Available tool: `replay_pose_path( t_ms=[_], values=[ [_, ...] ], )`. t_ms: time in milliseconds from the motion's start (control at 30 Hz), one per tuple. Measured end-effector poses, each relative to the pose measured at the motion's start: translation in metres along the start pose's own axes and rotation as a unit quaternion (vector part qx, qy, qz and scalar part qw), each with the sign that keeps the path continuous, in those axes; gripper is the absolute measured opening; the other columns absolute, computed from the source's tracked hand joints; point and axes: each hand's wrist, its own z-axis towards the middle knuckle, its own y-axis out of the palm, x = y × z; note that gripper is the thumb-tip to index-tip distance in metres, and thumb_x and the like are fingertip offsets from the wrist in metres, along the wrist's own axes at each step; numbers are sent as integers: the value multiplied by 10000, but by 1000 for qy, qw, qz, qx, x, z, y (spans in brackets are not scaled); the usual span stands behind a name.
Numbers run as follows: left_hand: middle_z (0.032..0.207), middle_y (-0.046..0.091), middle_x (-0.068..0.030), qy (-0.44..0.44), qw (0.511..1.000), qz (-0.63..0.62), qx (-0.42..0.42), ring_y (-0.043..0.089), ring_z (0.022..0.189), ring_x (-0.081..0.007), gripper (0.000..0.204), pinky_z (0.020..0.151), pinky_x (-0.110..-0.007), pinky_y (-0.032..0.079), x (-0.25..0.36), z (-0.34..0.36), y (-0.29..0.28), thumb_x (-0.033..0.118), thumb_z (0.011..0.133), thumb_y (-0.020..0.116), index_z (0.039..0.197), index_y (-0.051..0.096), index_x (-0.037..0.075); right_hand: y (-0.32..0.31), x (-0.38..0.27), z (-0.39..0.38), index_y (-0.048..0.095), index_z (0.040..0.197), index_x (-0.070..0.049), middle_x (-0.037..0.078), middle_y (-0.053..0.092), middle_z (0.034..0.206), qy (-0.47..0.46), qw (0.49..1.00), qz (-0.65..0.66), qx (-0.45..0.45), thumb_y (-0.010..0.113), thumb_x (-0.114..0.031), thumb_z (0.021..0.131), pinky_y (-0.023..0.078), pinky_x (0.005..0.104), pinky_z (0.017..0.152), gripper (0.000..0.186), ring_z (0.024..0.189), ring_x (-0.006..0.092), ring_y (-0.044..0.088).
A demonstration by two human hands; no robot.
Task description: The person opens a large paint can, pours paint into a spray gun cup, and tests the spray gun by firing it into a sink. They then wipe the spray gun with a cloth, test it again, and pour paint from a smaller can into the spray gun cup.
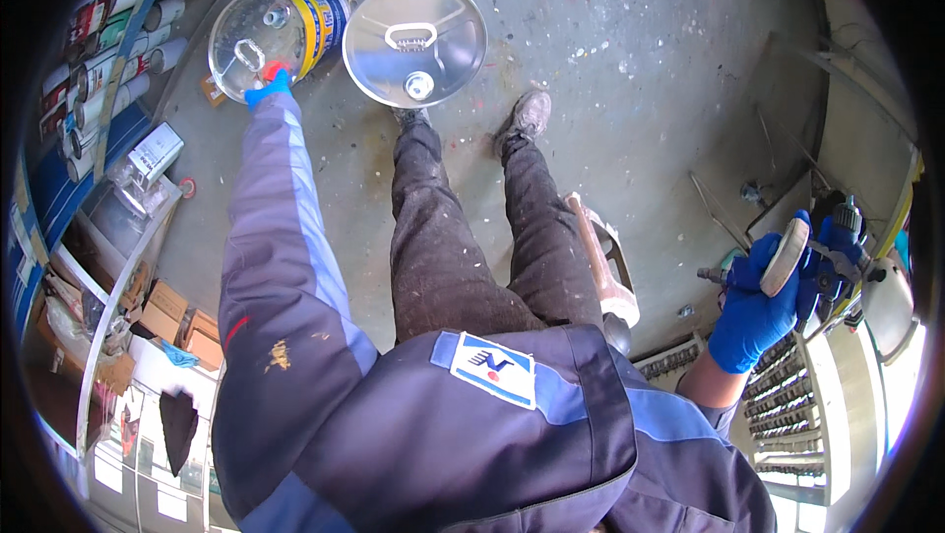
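My left hand (266, 92), in a blue glove, is closed at a red cap (277, 70) on the top of a drum (324, 27) with a yellow-and-blue label and a wire-like handle. Beside it, a round silver container (413, 16) has a white handle and a pale cap (419, 85). My right hand (758, 312), also blue-gloved, is raised at the right, wrapped round a dark spray-gun-like tool (832, 272) with a beige oblong pad (786, 255) against its fingers.
Cans (138, 51) line the left shelving, with a metal tin (153, 154) and cardboard boxes (165, 309) below. My feet stand on a speckled grey floor (650, 70). A pale stool-like object (600, 262) is by my right leg. Metal racks (792, 405) stand at right.
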Motion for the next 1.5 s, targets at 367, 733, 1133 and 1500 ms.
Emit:
replay_pose_path(
  t_ms=[367, 733, 1133, 1500],
  values=[
    [1106, 628, -215, 360, 860, 94, -348, 619, 986, -389, 370, 841, -455, 498, 21, -223, 29, 343, 931, 564, 1176, 630, 73, 33, -9, -11, 566, 1227, 58, -47, 461, 660, -42, 998, 17, -33, 543, -128, 959, 259, 186, 466, 327, 538, 19, 395],
    [946, 651, -99, -80, 958, -187, -203, 584, 760, -213, 334, 664, -367, 499, 11, -270, 139, 335, 875, 667, 1083, 614, 79, 15, -17, -2, 568, 1228, 11, -42, 466, 703, -34, 999, 11, -23, 606, -158, 903, 302, 203, 476, 368, 585, 46, 418],
    [966, 682, -204, -10, 987, -13, -161, 664, 870, -303, 341, 768, -407, 512, 40, -266, 94, 295, 966, 481, 1061, 647, 12, -3, -11, 6, 558, 1263, 49, -63, 417, 643, -44, 998, 39, -1, 574, -107, 918, 248, 198, 457, 379, 548, 41, 363],
    [849, 698, -157, -149, 943, -50, -293, 684, 726, -241, 366, 629, -367, 533, 44, -239, 97, 329, 928, 584, 1030, 649, -16, -31, -2, 7, 540, 1296, 34, -55, 427, 674, -33, 998, 34, 41, 584, -93, 906, 265, 208, 468, 412, 552, 44, 368]
  ],
)
